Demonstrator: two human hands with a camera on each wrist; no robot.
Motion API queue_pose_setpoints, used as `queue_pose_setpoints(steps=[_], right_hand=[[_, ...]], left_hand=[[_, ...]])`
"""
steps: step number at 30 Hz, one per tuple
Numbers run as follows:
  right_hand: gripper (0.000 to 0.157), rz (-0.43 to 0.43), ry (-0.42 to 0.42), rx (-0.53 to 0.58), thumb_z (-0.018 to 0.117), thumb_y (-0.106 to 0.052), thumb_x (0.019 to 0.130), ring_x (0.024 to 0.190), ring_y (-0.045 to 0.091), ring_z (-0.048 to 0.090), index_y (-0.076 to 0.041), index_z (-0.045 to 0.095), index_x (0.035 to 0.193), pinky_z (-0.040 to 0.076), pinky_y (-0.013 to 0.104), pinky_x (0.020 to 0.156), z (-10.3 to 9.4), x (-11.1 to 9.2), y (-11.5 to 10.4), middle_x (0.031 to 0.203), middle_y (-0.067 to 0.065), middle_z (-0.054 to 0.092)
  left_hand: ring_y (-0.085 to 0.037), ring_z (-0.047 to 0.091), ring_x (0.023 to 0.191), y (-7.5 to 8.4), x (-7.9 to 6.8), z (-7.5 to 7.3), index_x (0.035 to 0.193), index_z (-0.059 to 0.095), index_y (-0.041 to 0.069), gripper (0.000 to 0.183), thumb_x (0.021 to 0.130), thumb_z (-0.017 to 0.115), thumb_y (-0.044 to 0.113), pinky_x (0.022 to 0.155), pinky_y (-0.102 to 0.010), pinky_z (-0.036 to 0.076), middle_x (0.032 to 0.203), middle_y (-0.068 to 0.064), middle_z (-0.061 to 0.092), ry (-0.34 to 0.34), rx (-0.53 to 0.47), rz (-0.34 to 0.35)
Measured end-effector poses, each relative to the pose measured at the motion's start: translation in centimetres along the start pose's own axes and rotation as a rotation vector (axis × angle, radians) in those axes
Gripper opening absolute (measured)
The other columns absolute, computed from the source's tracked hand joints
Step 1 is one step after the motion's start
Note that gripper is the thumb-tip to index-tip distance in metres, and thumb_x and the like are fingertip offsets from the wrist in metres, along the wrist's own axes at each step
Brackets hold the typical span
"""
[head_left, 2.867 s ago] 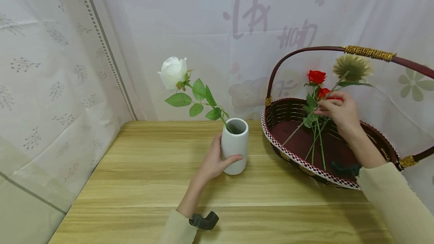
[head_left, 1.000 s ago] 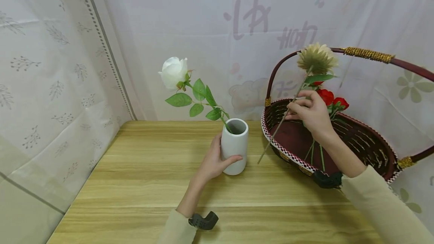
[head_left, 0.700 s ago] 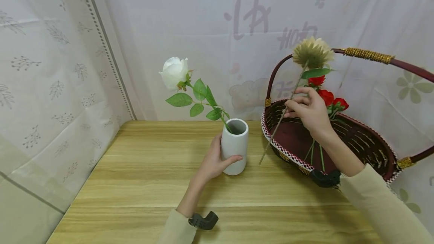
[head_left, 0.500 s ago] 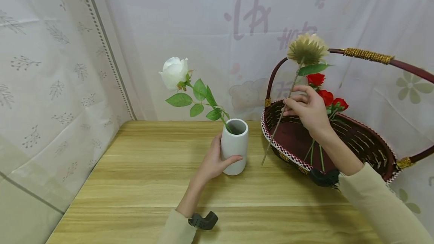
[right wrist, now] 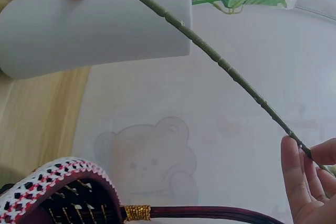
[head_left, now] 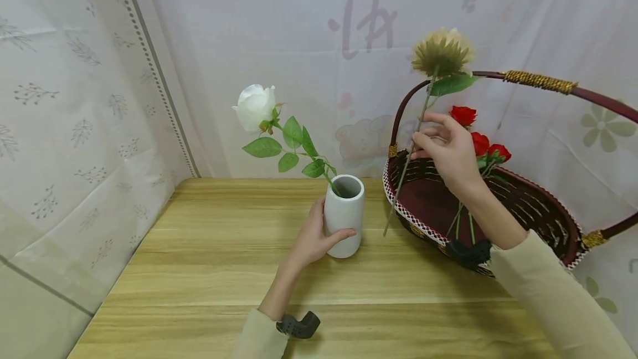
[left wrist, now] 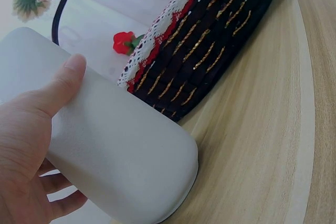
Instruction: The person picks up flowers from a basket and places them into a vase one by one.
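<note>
Raised and shifted leftward since the earlier frame, the pale flower [head_left: 442, 54] tilts across the basket's [head_left: 423, 198] left edge. Your right hand [head_left: 451, 151] pinches its stem [head_left: 401, 181], leaving the lower end free; your left hand [head_left: 315, 235] grips the upright vase [head_left: 345, 216], presumably to steady it.

I see the cream flower [head_left: 442, 55] leaning, bloom above my right fingers [right wrist: 293, 169], stem slanting below; the white vase [head_left: 345, 215] stands upright, my left fingers [left wrist: 70, 204] around it.

Beige sleeves [head_left: 553, 290] meet dark wrist pieces [head_left: 301, 326] — the left one apparently perforated.
</note>
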State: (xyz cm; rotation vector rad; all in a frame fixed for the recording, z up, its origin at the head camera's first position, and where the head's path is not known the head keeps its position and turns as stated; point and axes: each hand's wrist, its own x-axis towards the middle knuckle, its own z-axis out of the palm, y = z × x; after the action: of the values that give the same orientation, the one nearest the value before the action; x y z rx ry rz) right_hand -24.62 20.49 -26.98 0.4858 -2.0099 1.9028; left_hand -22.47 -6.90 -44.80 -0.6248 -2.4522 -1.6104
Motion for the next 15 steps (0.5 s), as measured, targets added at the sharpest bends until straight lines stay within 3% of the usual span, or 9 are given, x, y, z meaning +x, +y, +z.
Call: queue_pose_setpoints(steps=[15], right_hand=[[0.037,-0.04,0.035,0.042,0.071,-0.004,0.094,0.07,0.018,0.066,-0.003,0.061,0.129,0.059,0.029,0.067,2.1,2.3,-1.7,0.097,0.012,0.069]], left_hand=[[-0.026,0.051,0.124,-0.1,0.1,0.0,0.152,0.032,0.011,0.093,0.081,0.087,0.037,0.103,-0.049,0.043,0.14,-0.011,0.048,-0.001,0.012,0.006]])
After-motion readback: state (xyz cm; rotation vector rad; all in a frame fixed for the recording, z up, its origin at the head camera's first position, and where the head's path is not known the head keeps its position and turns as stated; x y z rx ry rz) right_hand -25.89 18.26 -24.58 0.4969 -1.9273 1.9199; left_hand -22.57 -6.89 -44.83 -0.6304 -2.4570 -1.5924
